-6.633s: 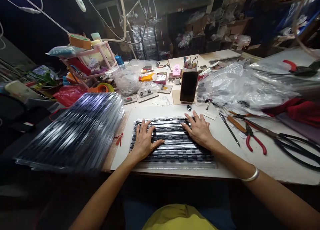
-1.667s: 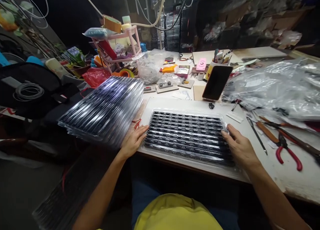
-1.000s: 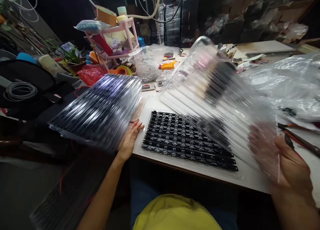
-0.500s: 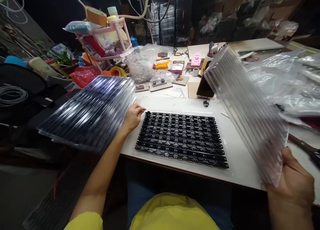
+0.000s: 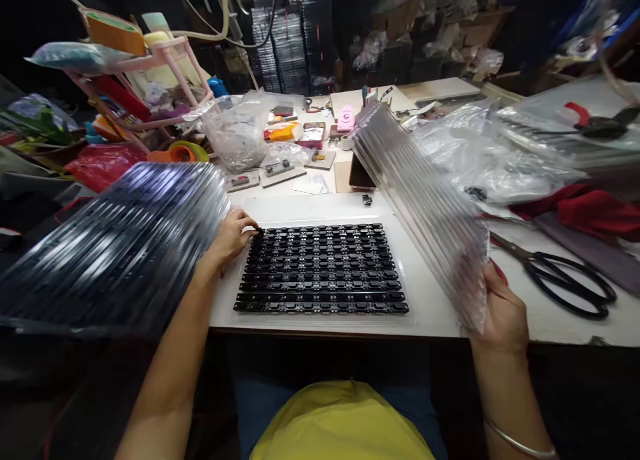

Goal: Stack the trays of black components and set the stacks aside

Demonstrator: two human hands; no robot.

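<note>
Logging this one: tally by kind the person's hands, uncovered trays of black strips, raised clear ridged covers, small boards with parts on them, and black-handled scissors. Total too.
Left hand and right hand: 2
Uncovered tray of black strips: 1
Clear ridged cover: 1
Small boards with parts: 3
Black-handled scissors: 1
Total: 8

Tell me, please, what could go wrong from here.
The clear ridged cover in the right hand hides part of the phone, so swinging it might knock the phone over. The left hand is at the far-left corner of the black strips, so a slip could nudge them out of line.
</note>
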